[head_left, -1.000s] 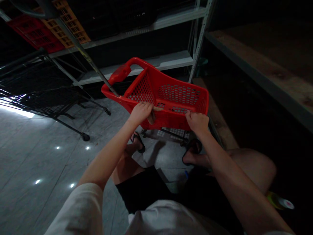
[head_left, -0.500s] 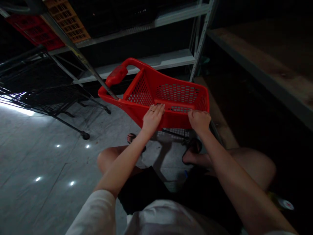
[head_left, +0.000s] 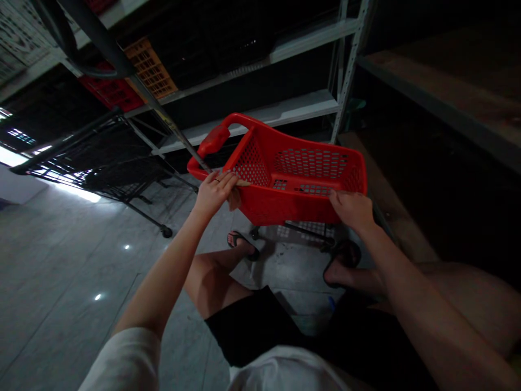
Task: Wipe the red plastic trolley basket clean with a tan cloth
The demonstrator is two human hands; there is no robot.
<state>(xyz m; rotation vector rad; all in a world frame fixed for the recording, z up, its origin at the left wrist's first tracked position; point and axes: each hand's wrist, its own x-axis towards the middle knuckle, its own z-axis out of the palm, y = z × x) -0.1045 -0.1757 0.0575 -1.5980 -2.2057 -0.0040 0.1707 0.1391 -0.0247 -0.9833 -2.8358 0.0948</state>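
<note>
In front of my knees stands a small red plastic shopping cart (head_left: pixel 293 209) with perforated sides and a handle at its left end. My left hand (head_left: pixel 217 187) presses a tan cloth (head_left: pixel 234 199) onto the cart's near rim, close to the handle end. Part of the cloth hangs down the outside and part shows past my fingertips. At the right end of the same rim, my right hand (head_left: pixel 353 208) is closed over the edge; most of its fingers are hidden inside the basket. A grey metal pole (head_left: pixel 175 127) rises from the handle end.
A metal rack (head_left: pixel 301 106) behind the cart holds black crates, an orange crate (head_left: pixel 150 68) and a red crate (head_left: pixel 112 89). A black wire cart (head_left: pixel 122 163) stands left. At right is a dark wooden shelf (head_left: pixel 439 98). My sandalled feet are beside the cart on grey tiles.
My left hand has slid left along the near rim toward the handle, and the tan cloth now shows under it. My right hand still grips the rim. The view has shifted left.
</note>
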